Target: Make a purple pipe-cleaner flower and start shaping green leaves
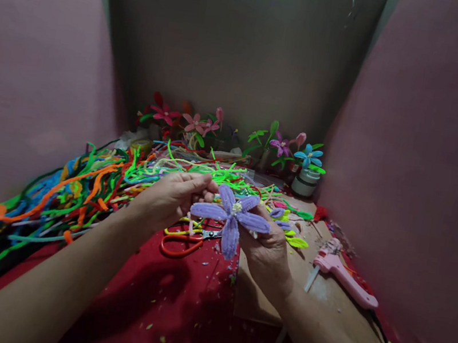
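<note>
A purple pipe-cleaner flower (233, 218) with long looped petals and a pale yellow centre faces me, held up above the table. My right hand (268, 256) grips it from behind and below, where the petals hide the fingertips. At the flower's upper left, my left hand (179, 195) is closed, thumb against curled fingers, beside a petal; what it pinches, if anything, is hidden. Below the left hand lie red-handled scissors (182, 245). Purple loops and yellow-green leaf shapes (296, 242) lie just beyond my right hand.
Loose pipe cleaners (78, 188) in many colours heap across the left and back. A pink glue gun (345, 277) rests on a cardboard sheet (260, 304) at right, its cord trailing frontward. Finished flowers stand along the back, one blue (308, 156) in a white jar (305, 182).
</note>
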### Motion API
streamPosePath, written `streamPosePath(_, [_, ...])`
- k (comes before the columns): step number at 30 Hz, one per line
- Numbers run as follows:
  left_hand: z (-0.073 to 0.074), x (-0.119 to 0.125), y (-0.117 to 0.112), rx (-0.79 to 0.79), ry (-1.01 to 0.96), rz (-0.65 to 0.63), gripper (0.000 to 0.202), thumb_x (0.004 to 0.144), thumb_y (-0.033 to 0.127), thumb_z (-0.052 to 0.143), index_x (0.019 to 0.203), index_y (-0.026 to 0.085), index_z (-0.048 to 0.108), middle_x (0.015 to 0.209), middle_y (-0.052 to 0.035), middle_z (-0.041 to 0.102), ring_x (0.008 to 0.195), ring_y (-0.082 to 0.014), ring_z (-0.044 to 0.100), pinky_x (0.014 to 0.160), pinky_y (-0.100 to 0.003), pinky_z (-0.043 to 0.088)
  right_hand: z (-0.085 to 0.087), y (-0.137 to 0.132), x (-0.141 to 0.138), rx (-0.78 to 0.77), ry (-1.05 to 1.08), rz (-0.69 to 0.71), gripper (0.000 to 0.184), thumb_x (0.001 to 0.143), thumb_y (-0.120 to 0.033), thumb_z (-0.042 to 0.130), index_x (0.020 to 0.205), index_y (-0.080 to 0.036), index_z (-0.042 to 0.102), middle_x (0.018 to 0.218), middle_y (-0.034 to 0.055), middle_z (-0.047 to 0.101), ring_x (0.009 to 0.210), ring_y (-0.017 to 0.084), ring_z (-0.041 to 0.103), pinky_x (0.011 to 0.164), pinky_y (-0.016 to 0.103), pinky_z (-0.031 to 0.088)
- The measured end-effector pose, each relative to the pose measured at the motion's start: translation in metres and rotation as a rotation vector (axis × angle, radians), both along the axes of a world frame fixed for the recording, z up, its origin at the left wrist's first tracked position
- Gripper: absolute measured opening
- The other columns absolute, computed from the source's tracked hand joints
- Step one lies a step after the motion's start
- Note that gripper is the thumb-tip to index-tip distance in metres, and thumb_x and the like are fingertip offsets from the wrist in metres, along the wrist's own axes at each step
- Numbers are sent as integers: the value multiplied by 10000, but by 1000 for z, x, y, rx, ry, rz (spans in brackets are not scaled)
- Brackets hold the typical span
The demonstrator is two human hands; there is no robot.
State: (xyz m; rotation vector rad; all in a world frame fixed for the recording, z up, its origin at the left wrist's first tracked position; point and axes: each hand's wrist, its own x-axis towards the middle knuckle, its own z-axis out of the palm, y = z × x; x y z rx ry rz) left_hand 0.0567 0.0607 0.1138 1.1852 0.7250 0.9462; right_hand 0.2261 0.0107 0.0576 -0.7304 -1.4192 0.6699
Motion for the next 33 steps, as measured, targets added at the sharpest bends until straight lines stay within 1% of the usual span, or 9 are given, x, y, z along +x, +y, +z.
streamPosePath(2, [-1, -6, -3, 27, 41, 11, 352, 723, 463, 642, 713, 111, 657, 520, -23, 573, 395, -77, 486, 368, -164, 391, 1, 1, 2, -6, 7, -10, 65, 783, -241, 617, 838, -228, 648, 875, 28, 619, 824, 179, 539, 765, 338, 459])
streamPosePath(4, [-1, -10, -8, 57, 106, -57, 407, 702, 527, 629, 699, 123, 668, 506, -29, 565, 367, -73, 455, 329, -162, 341, 2, 1, 4, -12, -4, -16, 35, 787, -236, 611, 774, -219, 638, 884, 27, 613, 839, 178, 537, 779, 343, 454])
streamPosePath(9, [-4, -5, -17, 140, 227, -145, 246, 705, 344, 677, 568, 141, 649, 492, -19, 547, 409, -68, 454, 384, -165, 340, 6, -1, 1, -48, 97, 78, 29, 758, -233, 639, 781, -215, 638, 862, 18, 607, 812, 165, 550, 787, 338, 466])
streamPosePath(14, [-13, 4, -13, 172, 91, -151, 257, 697, 350, 693, 584, 124, 647, 521, -2, 534, 439, -61, 456, 435, -174, 366, 7, 0, -2, -65, 127, 111, 64, 747, -253, 646, 792, -210, 632, 816, 15, 611, 776, 163, 560, 771, 336, 480])
streamPosePath(19, [-20, 2, -13, 4, -100, -106, 441, 599, 548, 710, 722, 127, 660, 551, -4, 550, 450, -76, 488, 399, -165, 358, 2, 4, -1, -72, 152, 15, 81, 737, -243, 655, 807, -206, 637, 862, 28, 637, 819, 167, 569, 793, 326, 468])
streamPosePath(22, [-27, 1, -14, -39, -8, -78, 460, 612, 560, 692, 750, 123, 643, 579, -7, 557, 428, -74, 467, 368, -172, 337, 5, 5, -1, -85, 198, -9, 76, 709, -229, 680, 778, -208, 655, 841, 14, 652, 808, 161, 575, 800, 318, 459])
streamPosePath(26, [-30, 11, -22, 196, 301, 50, 242, 695, 343, 694, 802, 140, 618, 669, 10, 589, 516, -73, 504, 479, -186, 403, 15, 4, -2, -150, 306, 68, 44, 720, -250, 664, 712, -208, 670, 735, -20, 647, 729, 142, 573, 729, 288, 463])
streamPosePath(29, [-27, 26, -34, 454, 411, 154, 208, 713, 281, 664, 855, 153, 582, 809, -14, 629, 734, -133, 588, 661, -242, 468, 20, 4, -4, -243, 393, 77, 56, 711, -264, 671, 700, -209, 677, 686, -28, 647, 661, 135, 557, 647, 269, 451])
streamPosePath(33, [-35, 46, -44, 816, 689, 353, 240, 771, 202, 573, 999, 177, 499, 927, -52, 653, 809, -178, 624, 697, -285, 472, 18, 5, -8, -325, 480, 119, 93, 700, -294, 677, 753, -219, 694, 715, -20, 662, 617, 132, 546, 571, 256, 428])
